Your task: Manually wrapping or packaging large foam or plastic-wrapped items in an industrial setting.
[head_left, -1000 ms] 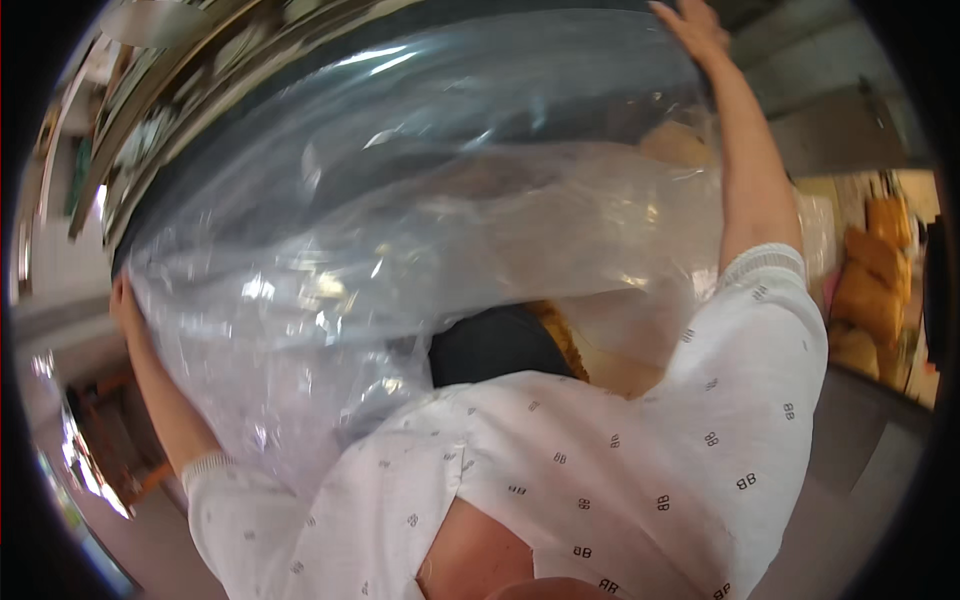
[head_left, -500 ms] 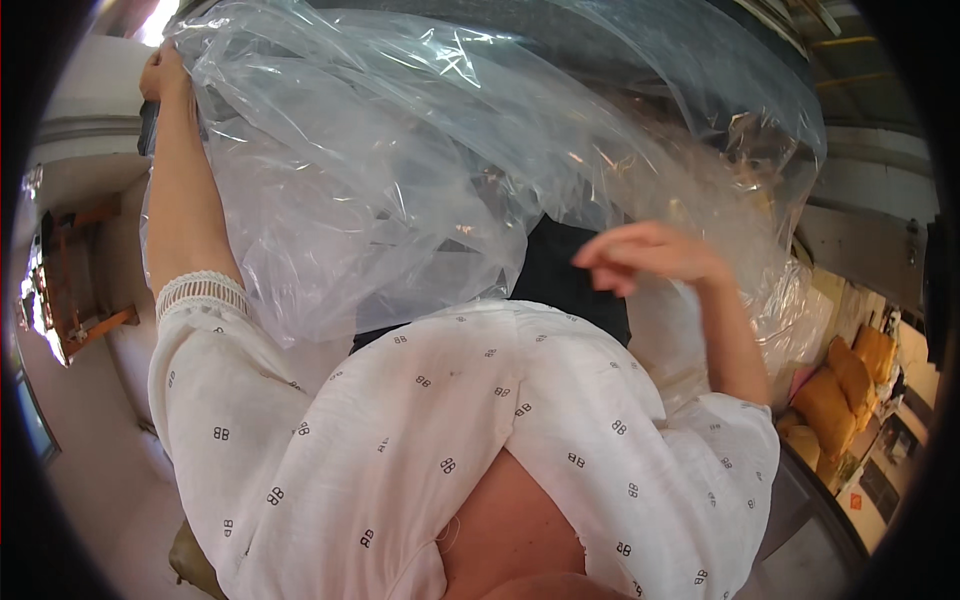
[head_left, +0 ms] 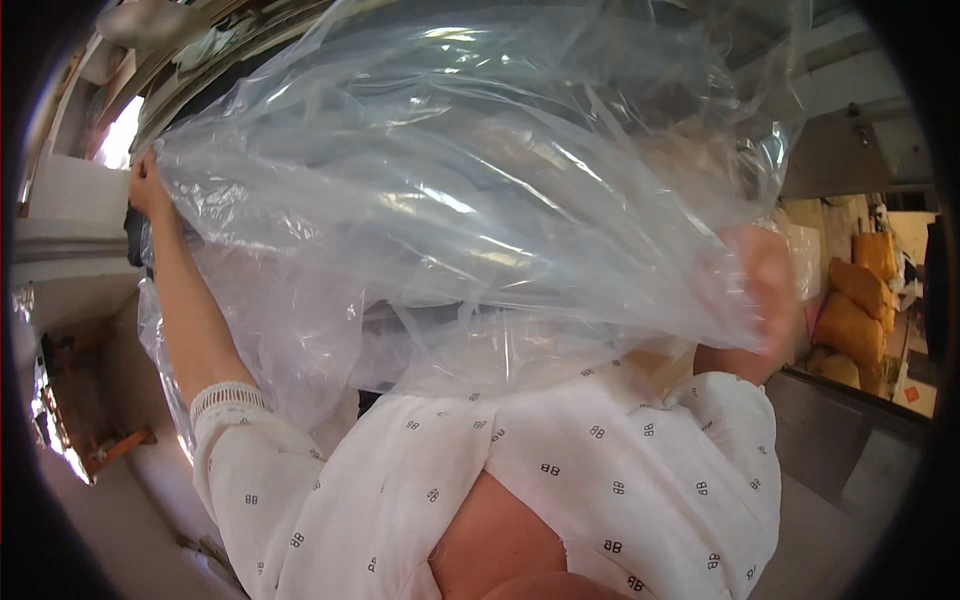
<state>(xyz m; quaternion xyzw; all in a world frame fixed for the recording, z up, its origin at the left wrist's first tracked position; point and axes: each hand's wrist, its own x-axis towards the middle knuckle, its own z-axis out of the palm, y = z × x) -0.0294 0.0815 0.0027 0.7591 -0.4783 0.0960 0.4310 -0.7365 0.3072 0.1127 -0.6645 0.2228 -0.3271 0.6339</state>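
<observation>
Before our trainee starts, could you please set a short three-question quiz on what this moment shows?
1. True or false: the left hand is closed on the clear plastic film.

2. Choose one. The right hand appears:
A. sharp, and higher in the picture than the left
B. blurred, and lower in the picture than the left
C. nowhere in view

3. Fill the gap: the orange-yellow bundles are near the ____ side of the picture.

Key: 1. True, at the film's left end. 2. B. 3. right.
</observation>
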